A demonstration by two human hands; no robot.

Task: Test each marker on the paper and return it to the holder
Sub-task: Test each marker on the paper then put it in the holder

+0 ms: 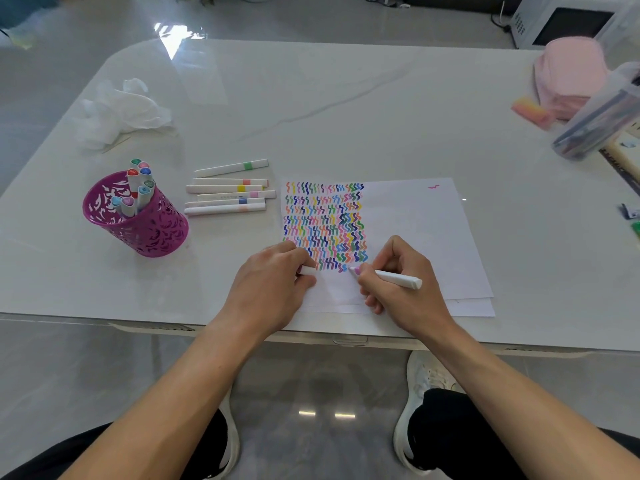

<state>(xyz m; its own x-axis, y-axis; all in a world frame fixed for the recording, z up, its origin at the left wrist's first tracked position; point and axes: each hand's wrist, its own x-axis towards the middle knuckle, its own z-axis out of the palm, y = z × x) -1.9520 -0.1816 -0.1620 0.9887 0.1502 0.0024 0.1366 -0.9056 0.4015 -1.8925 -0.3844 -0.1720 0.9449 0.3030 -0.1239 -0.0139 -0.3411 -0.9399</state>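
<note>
The right grip [401,275] is pinched round a white marker [398,280], and the pink tip is set on the paper [415,230] at the end of the bottom row of squiggles. The left grip [273,285] is curled round what looks like the cap [307,270], and it is rested on the near left part of the paper. To do this step well, only a light press is needed. A short squiggle is best drawn just beside the last one, not on top of it, so the colour can be seen. The sheet should be held flat by the left grip while the line is made. After that, the cap is to be pushed on tight. Then the marker is to be put in the purple holder [138,220], which stands well to the left on the bench [311,98], past the loose markers [228,194] that lie between it and the paper.
</note>
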